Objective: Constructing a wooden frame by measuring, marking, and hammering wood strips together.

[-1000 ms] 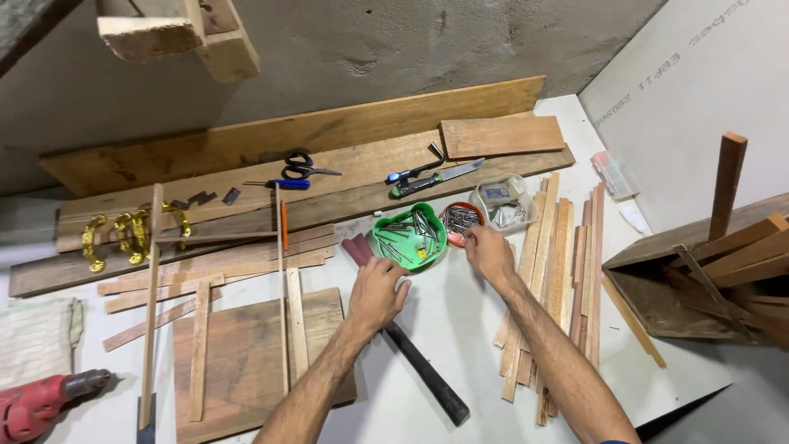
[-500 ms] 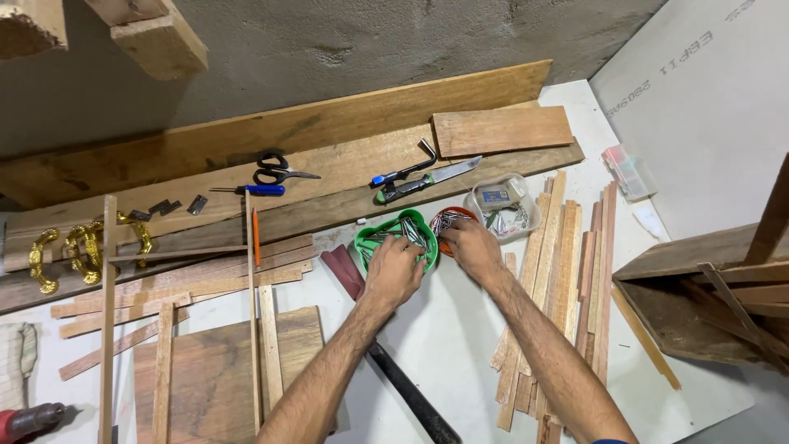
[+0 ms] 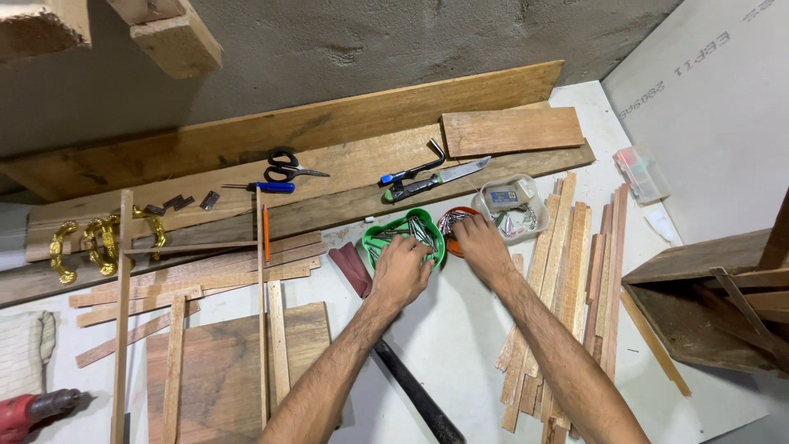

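- Seen from above, two bare forearms reach forward over a white table (image 3: 460, 345) strewn with wood offcuts and tools.
- The left hand (image 3: 400, 271) rests on the near rim of a green, flower-shaped plastic dish (image 3: 380, 238) filled with metal nails; its fingers curl down over the edge, and whether the grip has hold of any nail cannot be told.
- The right hand (image 3: 481, 247) lies just beside it, fingertips dipping into a small round orange dish (image 3: 450, 220) that touches the green dish on its right; its grip is loosely curled, and what it holds, if anything, is hidden.
- Both dishes sit at the middle of the table, just in front of long wooden planks (image 3: 345, 173) that lie along a grey wall.
- A clear plastic tub (image 3: 514, 205) with small packets stands just right of the orange dish.
- On the planks lie black-handled scissors (image 3: 288, 166), a blue-handled screwdriver (image 3: 267, 187) and a knife with a dark handle (image 3: 436, 178).
- Thin wooden strips (image 3: 575, 271) are piled to the right of the right forearm.
- Gold-coloured metal handles (image 3: 99, 242) rest at the far left.
- A dark hammer handle (image 3: 415, 399) lies between the forearms.
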